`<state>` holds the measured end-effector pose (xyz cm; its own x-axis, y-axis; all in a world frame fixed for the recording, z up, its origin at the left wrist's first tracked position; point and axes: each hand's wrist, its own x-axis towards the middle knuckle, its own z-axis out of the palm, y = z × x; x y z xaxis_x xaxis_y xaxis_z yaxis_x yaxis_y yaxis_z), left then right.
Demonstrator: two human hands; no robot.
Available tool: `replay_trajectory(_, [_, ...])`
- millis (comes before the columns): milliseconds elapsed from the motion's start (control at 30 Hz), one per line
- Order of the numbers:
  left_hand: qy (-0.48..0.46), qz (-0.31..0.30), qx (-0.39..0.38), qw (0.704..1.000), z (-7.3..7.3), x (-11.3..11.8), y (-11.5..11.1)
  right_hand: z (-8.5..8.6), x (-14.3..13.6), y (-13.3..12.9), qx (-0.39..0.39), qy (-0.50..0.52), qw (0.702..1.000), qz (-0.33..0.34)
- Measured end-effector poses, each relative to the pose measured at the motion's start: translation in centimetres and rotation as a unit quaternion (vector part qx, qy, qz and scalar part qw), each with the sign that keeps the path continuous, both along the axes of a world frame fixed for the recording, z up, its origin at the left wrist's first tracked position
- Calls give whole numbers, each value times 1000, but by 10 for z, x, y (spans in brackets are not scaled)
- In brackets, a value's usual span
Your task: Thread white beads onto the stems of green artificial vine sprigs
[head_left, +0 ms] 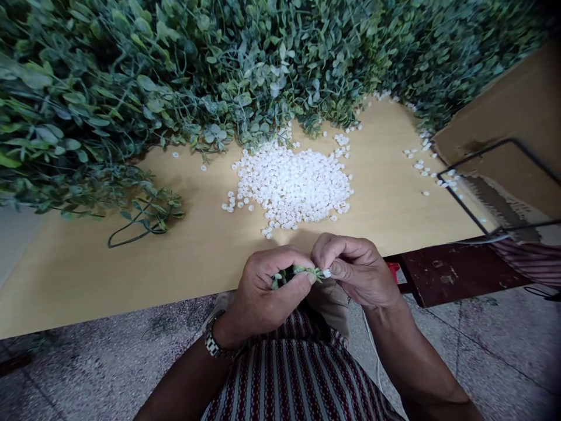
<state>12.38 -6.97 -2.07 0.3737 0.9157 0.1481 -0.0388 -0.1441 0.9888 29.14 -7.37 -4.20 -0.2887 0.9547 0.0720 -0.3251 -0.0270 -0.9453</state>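
Observation:
My left hand (274, 286) is closed round a green leafy sprig (302, 270), pinching it between thumb and forefinger. At the sprig's tip sits a small white bead-like piece (326, 273). My right hand (357, 269) pinches this white piece between thumb and fingertips, so the two hands almost meet in front of the table's near edge. Just beyond them lies a heap of small white round pieces (298, 184) on the tan tabletop (197, 263). Part of the sprig is hidden inside my left palm.
A thick mass of green artificial foliage (245, 64) fills the back of the table. A single leafy stem (158, 213) with a looped end lies at the left. On the right are a cardboard box (508, 111), a black wire frame (464, 202) and scattered white pieces (423, 169).

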Motion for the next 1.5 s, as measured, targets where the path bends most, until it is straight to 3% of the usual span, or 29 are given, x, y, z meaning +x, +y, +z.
replay_trajectory(500, [-3,-10,-6,1000,0,1,0,-2,5,1,20,-30,999,18])
replay_trajectory(867, [11,-9,16,1000,-4,3,-1,2,10,-2,75,-127,989,21])
replay_trajectory(1067, [20,-6,26,999,-2,3,-2,4,10,1,81,-114,989,41])
replay_trajectory(1500, [31,2,44,999,-4,2,0,3,4,-2,117,-133,984,-7])
